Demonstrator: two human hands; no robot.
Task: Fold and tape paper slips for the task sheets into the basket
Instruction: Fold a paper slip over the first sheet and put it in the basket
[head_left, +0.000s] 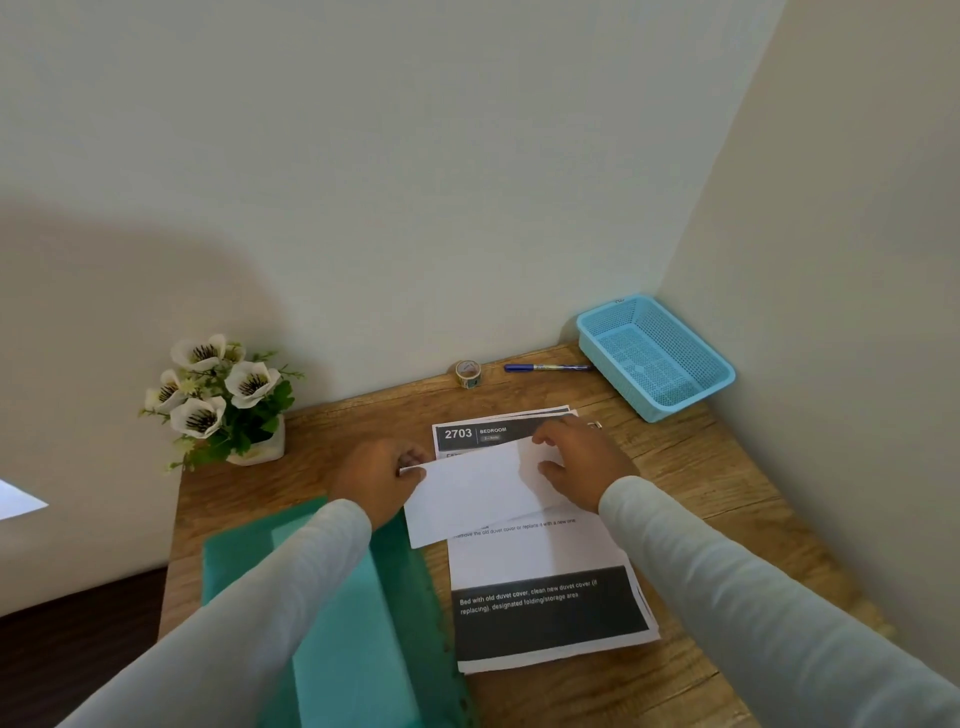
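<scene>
A white folded paper slip (475, 493) lies tilted over the stack of printed task sheets (540, 566) on the wooden desk. My left hand (382, 480) pinches the slip's left edge. My right hand (582, 462) holds its right end, with the fingers curled over the top and the thumb under it. The light blue mesh basket (657, 358) stands in the far right corner and holds nothing. A small roll of tape (467, 373) sits by the wall, apart from both hands.
A blue pen (545, 367) lies between the tape and the basket. A green folder (343, 613) lies at the left under my left forearm. A pot of white flowers (223, 400) stands at the far left. Walls close the desk behind and on the right.
</scene>
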